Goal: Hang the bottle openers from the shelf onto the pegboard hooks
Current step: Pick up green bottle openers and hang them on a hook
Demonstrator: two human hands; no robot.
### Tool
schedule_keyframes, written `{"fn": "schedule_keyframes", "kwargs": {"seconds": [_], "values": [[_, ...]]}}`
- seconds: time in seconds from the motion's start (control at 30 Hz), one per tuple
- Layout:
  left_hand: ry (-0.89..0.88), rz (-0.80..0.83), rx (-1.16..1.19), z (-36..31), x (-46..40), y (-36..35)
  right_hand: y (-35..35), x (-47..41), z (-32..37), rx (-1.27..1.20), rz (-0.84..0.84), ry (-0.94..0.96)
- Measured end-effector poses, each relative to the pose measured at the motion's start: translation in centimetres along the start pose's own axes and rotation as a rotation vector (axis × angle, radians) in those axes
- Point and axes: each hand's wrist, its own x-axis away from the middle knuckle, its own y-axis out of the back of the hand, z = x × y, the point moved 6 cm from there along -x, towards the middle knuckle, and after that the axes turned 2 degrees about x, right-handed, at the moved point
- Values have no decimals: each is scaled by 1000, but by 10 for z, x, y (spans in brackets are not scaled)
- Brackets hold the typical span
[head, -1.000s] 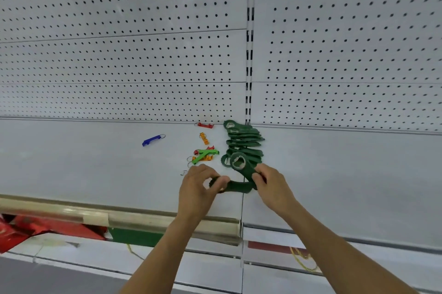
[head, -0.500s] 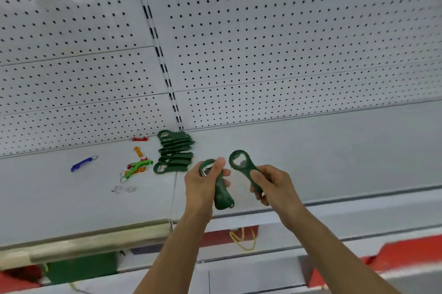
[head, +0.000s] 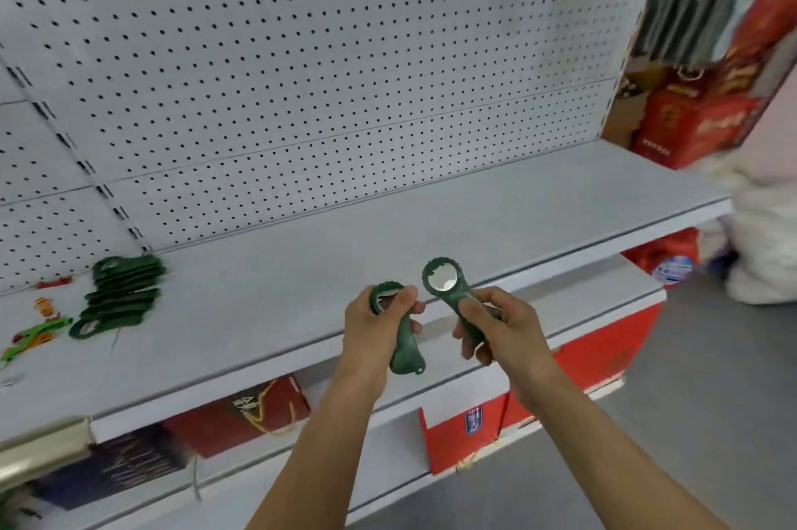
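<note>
Each hand grasps one dark green bottle opener: the left hand (head: 379, 324) has fingers curled round the ring end of its opener (head: 403, 339), teardrop handle hanging down, while the right hand (head: 496, 324) wraps the handle of the other opener (head: 448, 286), its ridged round head upright with a shiny metal insert. Both are held above the front edge of the grey shelf (head: 474, 223). Far left lies a stack of green openers (head: 120, 296), beside small orange, red and lime pieces (head: 36, 329). White pegboard (head: 302, 76) rises behind; red boxes (head: 604, 357) sit below.

Head cam, tilted, looks down at shelf (head: 431, 227), edges blurry.
</note>
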Motion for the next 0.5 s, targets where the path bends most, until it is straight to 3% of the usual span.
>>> {"fn": "schedule_keyframes", "kwargs": {"seconds": [0.3,0.5], "values": [[-33,160,-84,3,7,-141,133,-3,6,-44,-156,-2],[-78,222,-122,-13,-23,-215,192,-47,16,-64,-172,32]]}}
